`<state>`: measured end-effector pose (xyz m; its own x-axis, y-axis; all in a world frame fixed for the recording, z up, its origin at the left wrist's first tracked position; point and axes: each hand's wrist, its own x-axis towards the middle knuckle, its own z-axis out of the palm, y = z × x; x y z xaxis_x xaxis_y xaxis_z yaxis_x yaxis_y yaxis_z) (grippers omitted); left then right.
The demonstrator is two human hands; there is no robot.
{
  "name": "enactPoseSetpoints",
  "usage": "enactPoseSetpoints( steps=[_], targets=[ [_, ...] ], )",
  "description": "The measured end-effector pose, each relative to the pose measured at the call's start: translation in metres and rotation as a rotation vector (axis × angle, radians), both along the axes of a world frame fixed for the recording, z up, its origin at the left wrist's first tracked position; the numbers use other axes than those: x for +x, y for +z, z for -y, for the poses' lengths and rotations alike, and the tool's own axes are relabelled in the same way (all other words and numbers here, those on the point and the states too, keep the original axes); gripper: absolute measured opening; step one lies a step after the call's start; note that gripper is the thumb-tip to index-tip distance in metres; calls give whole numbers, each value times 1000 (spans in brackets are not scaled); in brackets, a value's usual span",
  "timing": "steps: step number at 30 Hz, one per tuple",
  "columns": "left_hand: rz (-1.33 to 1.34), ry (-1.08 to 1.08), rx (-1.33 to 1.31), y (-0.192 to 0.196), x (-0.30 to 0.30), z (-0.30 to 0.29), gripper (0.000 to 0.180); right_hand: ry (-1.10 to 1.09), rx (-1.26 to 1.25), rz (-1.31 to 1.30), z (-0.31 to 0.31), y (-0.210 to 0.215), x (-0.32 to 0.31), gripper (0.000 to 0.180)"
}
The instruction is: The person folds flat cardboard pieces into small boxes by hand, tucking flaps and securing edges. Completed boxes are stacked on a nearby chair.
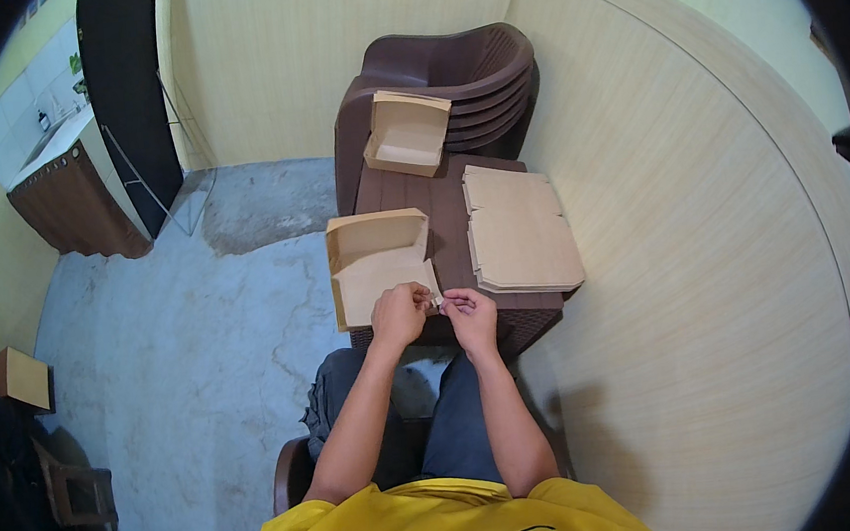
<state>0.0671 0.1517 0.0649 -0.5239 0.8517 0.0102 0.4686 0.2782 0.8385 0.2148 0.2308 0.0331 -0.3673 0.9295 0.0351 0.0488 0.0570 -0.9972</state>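
Note:
An open brown cardboard box (377, 240) sits at the near left of a brown table, its lid raised at the far side. Both my hands are at its near right corner. My left hand (401, 315) is closed, its fingertips pinching at the corner. Close beside it, my right hand (471, 320) has its thumb and fingers pressed together on the same spot. A small pale bit of cardboard shows between the fingertips; it looks like a flap of the box, though the fingers partly cover it.
Flattened cardboard box blanks (522, 228) lie stacked on the table (449, 219) at right, by the wall. Another open box (409, 133) stands farther back, before stacked brown chairs (490, 81). A sink counter (56, 145) is at far left; a small box (23, 379) is at left.

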Motion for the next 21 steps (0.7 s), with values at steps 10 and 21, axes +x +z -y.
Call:
enactPoseSetpoints(
  steps=[10, 21],
  targets=[
    [438, -72, 34, -37, -27, -26, 19, -6, 23, 31, -7, 0, -5, 14],
    [575, 23, 5, -36, -26, -32, 23, 20, 8, 104, -14, 3, -9, 9]
  ],
)
